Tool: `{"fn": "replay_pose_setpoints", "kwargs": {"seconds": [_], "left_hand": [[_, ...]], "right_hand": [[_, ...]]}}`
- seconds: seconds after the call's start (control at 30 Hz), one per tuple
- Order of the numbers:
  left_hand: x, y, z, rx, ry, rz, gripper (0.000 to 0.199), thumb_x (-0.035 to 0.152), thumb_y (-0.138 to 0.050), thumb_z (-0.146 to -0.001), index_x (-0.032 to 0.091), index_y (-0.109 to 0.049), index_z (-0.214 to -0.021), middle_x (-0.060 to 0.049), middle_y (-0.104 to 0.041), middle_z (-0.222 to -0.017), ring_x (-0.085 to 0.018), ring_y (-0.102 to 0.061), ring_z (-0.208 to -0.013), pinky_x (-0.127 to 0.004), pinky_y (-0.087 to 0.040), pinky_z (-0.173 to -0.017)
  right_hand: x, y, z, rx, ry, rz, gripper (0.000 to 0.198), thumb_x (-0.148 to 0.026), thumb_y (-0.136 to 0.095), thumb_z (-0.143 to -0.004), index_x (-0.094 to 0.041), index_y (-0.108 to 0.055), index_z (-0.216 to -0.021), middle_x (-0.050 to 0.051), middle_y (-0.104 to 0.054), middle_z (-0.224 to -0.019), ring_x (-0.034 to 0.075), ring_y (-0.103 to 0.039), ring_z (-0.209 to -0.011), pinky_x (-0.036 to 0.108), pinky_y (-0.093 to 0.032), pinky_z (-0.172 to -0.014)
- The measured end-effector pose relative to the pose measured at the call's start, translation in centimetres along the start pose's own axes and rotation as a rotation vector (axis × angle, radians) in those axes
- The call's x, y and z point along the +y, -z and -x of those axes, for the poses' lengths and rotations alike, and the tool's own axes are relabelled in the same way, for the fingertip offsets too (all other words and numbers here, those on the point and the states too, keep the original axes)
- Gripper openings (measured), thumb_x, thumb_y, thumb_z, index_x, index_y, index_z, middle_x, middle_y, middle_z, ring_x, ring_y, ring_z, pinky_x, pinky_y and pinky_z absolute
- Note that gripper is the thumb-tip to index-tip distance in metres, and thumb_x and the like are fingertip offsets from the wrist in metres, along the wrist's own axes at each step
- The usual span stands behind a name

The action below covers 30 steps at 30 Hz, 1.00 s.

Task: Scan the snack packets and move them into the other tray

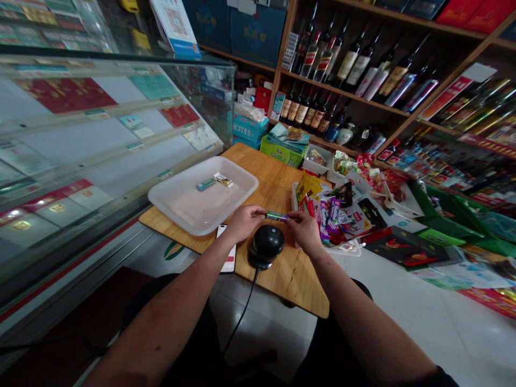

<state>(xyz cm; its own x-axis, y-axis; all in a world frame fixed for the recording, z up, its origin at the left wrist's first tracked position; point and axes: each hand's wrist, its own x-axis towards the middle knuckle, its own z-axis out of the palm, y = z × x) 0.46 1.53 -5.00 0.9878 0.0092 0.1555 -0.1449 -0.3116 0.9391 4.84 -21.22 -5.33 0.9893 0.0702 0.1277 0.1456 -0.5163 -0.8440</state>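
Note:
A slim green-and-purple stick pack (277, 216), like gum or candy, is stretched level between my hands. My left hand (246, 222) pinches one end of it, and my right hand (305, 230) pinches the other. Just below the pack stands a black round-headed device (268, 242), which looks like a desktop barcode scanner, with a cable running off the table edge. On the left, a white plastic tray (177, 207) carries a green stick pack (206, 184) and a white-and-yellow small pack (223, 179). Beside my left forearm lies a phone (229, 260) with its screen lit.
To the right, a container of snack packets (330, 212) crowds the wooden table (266, 183). Glass display cases (121, 123) line the left. Behind are shelves of bottles (350, 62), a green carton (283, 152) and green crates (439, 212).

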Motion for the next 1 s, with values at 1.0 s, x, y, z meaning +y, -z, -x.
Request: {"fn": "replay_pose_setpoints", "kwargs": {"seconds": [1.0], "left_hand": [[9.1,-2.3,4.4,0.007,-0.282,-0.133,0.02,0.026,-0.061,-0.094,0.022,-0.072,-0.11,-0.005,-0.074,-0.118,-0.02,-0.069,-0.111,-0.036,-0.053,-0.103]], "right_hand": [[-3.6,6.3,8.1,0.204,0.238,0.057,0.025,-0.021,-0.065,-0.084,-0.023,-0.069,-0.109,0.003,-0.069,-0.094,0.017,-0.063,-0.075,0.031,-0.052,-0.073]]}}
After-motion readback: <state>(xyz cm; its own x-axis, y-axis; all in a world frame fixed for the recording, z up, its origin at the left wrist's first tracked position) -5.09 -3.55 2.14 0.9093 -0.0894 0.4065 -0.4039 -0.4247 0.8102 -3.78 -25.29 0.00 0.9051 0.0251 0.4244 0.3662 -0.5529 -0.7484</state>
